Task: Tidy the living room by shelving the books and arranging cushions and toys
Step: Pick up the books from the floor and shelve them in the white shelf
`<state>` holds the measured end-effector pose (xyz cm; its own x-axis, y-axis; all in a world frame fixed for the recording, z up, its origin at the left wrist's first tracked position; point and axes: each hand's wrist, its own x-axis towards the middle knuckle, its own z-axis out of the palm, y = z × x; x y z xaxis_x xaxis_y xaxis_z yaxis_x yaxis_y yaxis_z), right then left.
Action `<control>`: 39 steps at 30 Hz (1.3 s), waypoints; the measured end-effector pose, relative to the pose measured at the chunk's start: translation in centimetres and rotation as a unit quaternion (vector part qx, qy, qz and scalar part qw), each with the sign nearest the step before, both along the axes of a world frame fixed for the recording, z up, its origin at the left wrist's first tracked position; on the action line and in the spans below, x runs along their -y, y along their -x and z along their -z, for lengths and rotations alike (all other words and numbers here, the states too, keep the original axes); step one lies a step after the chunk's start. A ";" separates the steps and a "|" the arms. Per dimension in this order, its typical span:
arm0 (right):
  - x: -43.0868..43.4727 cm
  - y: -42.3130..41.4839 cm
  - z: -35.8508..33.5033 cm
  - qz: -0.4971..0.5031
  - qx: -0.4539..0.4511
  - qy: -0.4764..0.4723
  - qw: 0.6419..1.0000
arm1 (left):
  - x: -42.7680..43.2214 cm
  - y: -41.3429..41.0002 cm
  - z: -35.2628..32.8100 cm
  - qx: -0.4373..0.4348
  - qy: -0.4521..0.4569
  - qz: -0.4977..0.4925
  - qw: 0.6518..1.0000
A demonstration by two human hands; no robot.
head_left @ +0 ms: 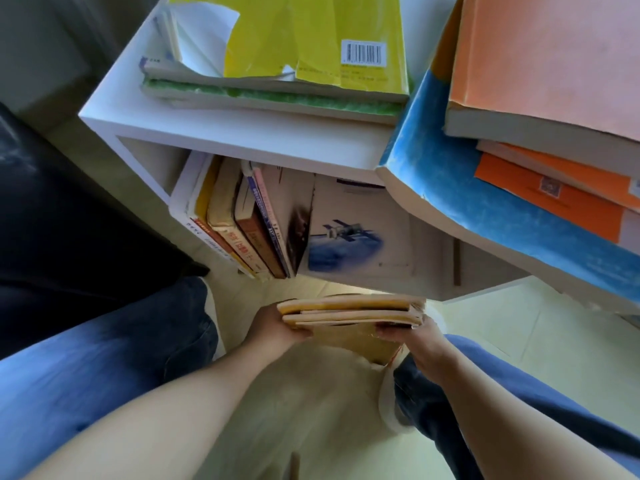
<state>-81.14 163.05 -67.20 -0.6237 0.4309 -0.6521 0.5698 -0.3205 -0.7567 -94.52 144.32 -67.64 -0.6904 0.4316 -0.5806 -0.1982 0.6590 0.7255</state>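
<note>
Forearms (194, 393) end in left grip (277, 329) and right grip (415, 336) pinching opposite ends of a book stack (349, 311), crosswise below the shelf (242, 140).

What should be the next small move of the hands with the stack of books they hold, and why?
Probably raise the stack toward the shelf compartment, into the free space right of the satellite-cover book. The left hand and right hand grip its two ends, it hangs below the opening, and the standing books fill only the left part.
</note>
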 end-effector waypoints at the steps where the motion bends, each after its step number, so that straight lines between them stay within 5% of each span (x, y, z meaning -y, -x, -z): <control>1: 0.1 -0.2 0.0 -0.010 0.008 -0.005 1.000 | 0.0 -0.2 0.0 -0.005 0.002 0.016 1.000; 10: 0.6 -1.0 0.6 -0.104 0.086 -0.096 0.986 | 0.0 -0.4 0.1 -0.015 0.058 0.058 0.996; 14: 1.4 -0.7 0.9 -0.060 0.088 -0.140 0.984 | 0.1 -0.5 0.3 -0.024 0.065 0.056 0.996; 21: 0.6 0.0 0.4 0.049 0.026 -0.081 0.995 | -0.4 -0.6 0.3 -0.038 0.004 0.009 0.999; 26: 0.7 -0.1 0.8 -0.054 0.023 -0.060 0.996 | 0.5 -0.2 1.2 -0.003 -0.028 0.030 0.999; 30: 0.9 -0.3 1.6 -0.045 0.059 -0.043 0.996 | 0.2 0.3 1.6 -0.011 0.008 0.101 0.995; 36: 0.4 0.4 2.0 -0.001 0.065 -0.097 0.993 | -0.2 0.8 1.6 0.009 0.021 0.047 0.999; 39: -0.7 0.8 1.2 0.032 0.070 -0.085 0.993 | -0.8 1.2 0.4 -0.050 0.100 0.144 0.983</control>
